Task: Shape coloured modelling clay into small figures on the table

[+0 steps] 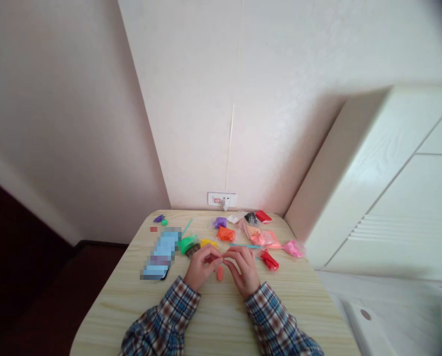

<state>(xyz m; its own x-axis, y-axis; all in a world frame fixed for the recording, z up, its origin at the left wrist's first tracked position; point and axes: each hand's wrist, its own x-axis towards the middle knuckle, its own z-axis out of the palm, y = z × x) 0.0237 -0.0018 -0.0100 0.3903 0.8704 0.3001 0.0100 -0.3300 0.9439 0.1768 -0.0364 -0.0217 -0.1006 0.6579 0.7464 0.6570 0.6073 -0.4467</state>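
Observation:
My left hand [203, 266] and my right hand [243, 269] meet over the middle of the table, fingertips pinched close together. Whatever lies between the fingertips is too small to make out, though a reddish speck shows there. Just below the fingers, a short orange-pink roll of what looks like modelling clay [220, 274] rests on the tabletop. Beyond my left hand are a yellow packet [208, 243], a dark brown packet [193, 250] and a green packet [187, 243]. A red packet [269, 260] lies to the right of my right hand.
A phone [163, 252], blurred out, lies on the left of the wooden table [124, 316]. Further back are orange [225, 234], purple [220, 223], peach [256, 235] and pink [294, 248] packets. Small purple and green pieces [164, 222] sit at the back left. A wall socket [222, 199] is behind.

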